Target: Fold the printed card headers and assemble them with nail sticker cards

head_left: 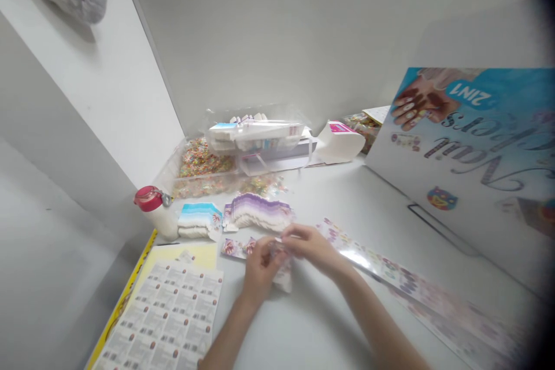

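My left hand (261, 263) and my right hand (310, 245) meet over the white table, fingers closed in a pinch. Between them is a small, pale, glossy packet (284, 278) with a pinkish print; its lower end hangs below my fingers. The fingers and blur hide its upper part. Just left of my left hand lies a flower-printed strip (234, 247). Behind my hands a row of purple-and-white cards (258, 212) leans in a stack. Beside it stands a stack of blue-and-white cards (199, 219). Long nail sticker strips (381, 269) stretch away to the right of my right hand.
A sheet of printed labels (167, 312) lies front left, near a bottle with a red lid (151, 211). Bags of colourful bits (203, 159) and a clear bag of white pieces (260, 133) stand by the wall. A large printed box (472, 167) stands right.
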The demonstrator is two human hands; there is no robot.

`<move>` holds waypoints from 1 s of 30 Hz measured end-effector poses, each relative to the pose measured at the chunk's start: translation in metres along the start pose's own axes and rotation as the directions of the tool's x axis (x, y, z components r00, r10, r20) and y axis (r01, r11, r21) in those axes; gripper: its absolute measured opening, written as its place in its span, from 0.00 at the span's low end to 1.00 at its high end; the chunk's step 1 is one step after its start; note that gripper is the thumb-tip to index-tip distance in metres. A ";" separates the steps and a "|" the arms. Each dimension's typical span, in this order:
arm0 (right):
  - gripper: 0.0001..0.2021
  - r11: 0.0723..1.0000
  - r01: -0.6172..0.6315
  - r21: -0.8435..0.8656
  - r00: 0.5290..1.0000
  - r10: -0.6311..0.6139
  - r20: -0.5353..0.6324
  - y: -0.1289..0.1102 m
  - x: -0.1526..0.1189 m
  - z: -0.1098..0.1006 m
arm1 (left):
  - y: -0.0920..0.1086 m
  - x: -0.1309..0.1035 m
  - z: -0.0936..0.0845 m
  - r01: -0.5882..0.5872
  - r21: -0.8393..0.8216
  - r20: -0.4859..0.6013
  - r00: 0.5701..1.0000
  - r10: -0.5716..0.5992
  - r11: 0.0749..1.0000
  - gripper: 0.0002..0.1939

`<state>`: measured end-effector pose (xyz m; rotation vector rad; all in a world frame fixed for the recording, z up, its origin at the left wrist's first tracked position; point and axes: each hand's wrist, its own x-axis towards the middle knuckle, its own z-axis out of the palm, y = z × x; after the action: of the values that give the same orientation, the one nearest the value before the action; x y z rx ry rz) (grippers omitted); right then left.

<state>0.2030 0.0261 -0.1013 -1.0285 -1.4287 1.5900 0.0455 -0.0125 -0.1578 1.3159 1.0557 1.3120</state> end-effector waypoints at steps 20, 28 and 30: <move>0.17 0.933 0.200 -0.301 0.963 -0.130 0.236 0.003 0.000 -0.010 | 0.000 0.003 -0.004 -0.069 0.200 -0.162 0.981 0.102 0.977 0.12; 0.22 0.634 0.213 -0.744 0.862 -0.480 -0.162 0.057 0.025 -0.013 | 0.007 0.014 -0.024 -0.056 0.427 -0.419 0.872 0.253 0.902 0.10; 0.24 0.602 0.151 -0.785 0.867 -0.462 -0.187 0.070 0.030 -0.021 | 0.005 0.018 -0.031 -0.036 0.468 -0.464 0.840 0.280 0.883 0.08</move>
<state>0.2088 0.0548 -0.1744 -1.3434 -1.8985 0.4406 0.0155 0.0066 -0.1516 1.4356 1.7377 1.6811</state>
